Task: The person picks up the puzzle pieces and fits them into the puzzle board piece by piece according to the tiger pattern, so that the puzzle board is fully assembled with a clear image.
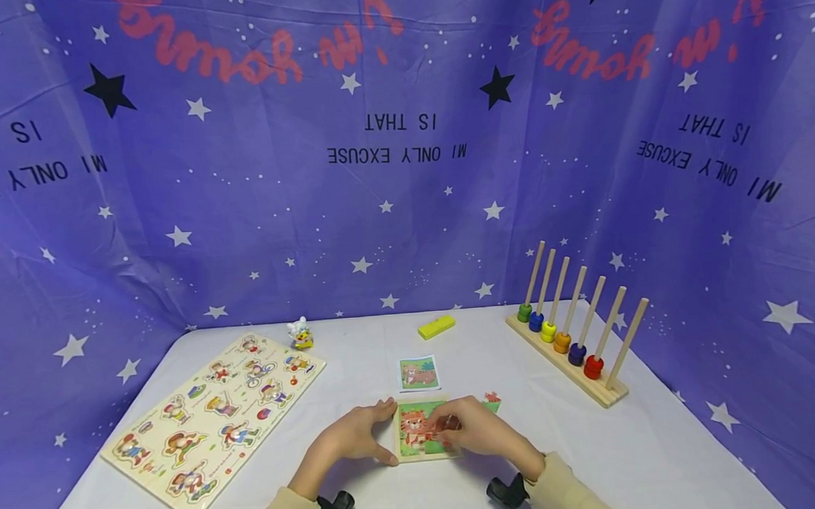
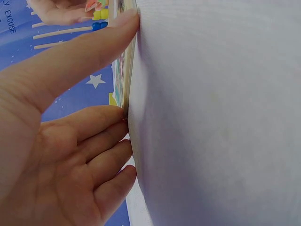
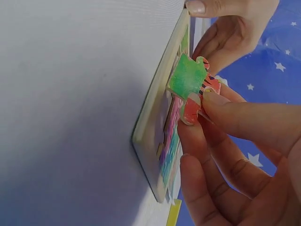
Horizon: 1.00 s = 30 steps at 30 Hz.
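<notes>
A small square wooden jigsaw tray (image 1: 426, 458) with an orange tiger picture lies in front of me. My left hand (image 1: 355, 433) rests at its left side, thumb at the near corner and fairly straight fingers at the far one. Between thumb and fingers, my right hand (image 3: 235, 146) pinches a puzzle piece (image 3: 187, 77), green with orange striped parts, tilted over the tray. A patch of pink and blue tray floor shows beneath it in the right wrist view. Another green and orange puzzle piece (image 1: 492, 404) lies beyond the right hand, partly hidden by it.
A picture card (image 1: 418, 374) lies just behind the tray, with a yellow block (image 1: 436, 328) farther back. On the left are a large wooden peg puzzle board (image 1: 206, 426) and a small white-and-yellow figurine (image 1: 301, 334). A bead rack with upright pegs (image 1: 565, 358) stands right.
</notes>
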Motion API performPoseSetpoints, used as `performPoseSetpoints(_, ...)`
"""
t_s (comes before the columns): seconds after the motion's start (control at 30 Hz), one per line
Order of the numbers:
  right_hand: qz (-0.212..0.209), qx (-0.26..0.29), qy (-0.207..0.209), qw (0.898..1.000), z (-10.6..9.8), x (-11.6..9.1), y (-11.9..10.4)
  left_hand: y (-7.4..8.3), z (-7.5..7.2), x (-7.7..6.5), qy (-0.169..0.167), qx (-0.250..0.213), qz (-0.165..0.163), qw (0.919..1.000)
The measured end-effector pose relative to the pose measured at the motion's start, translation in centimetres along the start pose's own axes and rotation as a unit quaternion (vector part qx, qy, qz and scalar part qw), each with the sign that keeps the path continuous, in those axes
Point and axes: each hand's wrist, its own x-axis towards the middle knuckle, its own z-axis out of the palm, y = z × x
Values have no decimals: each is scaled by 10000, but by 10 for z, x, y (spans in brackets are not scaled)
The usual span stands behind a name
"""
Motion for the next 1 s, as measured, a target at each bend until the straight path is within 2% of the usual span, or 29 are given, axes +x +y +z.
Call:
performPoseSetpoints(0.27, -48, -7, 19, 10000, 6, 6, 1, 3, 0, -1, 37, 77, -20, 10000)
performPoseSetpoints(0.8, 282, -108, 65, 9995, 10, 11, -2, 1, 1, -1, 60, 29, 7, 10000)
performPoseSetpoints(1.0, 288, -228, 61, 9993, 10, 11, -3, 1, 1, -1, 45, 21, 15, 10000)
